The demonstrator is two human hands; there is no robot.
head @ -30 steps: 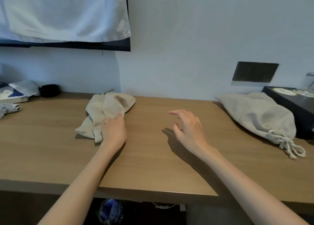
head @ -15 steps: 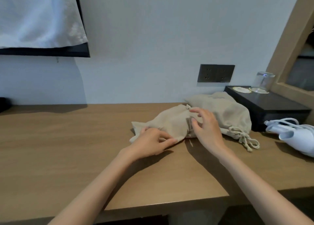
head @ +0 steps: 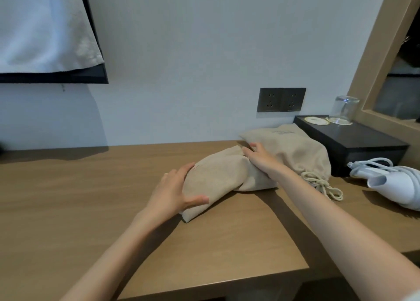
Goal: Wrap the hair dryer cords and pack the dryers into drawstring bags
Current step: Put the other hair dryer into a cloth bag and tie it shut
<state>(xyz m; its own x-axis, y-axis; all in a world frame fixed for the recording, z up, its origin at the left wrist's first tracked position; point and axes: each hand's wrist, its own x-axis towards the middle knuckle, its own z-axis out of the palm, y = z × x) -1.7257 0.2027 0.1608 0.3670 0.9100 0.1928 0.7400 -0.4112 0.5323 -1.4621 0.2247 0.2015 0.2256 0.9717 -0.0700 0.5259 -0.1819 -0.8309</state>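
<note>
Head view: drawstring bag (head: 218,178) lies on the table (head: 91,198), long axis running 7 to 1 o'clock, gathered neck pointing to 1 o'clock. Left hand (head: 175,191) cups its 7 o'clock end, thumb and fingers spread round it; right hand (head: 261,159) curls its fingers over the neck.

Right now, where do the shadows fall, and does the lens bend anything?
Head view: soft shadows lie on the desk under the right forearm and beside the hair dryer; the wide lens makes the wooden frame lean; no glare.
</note>
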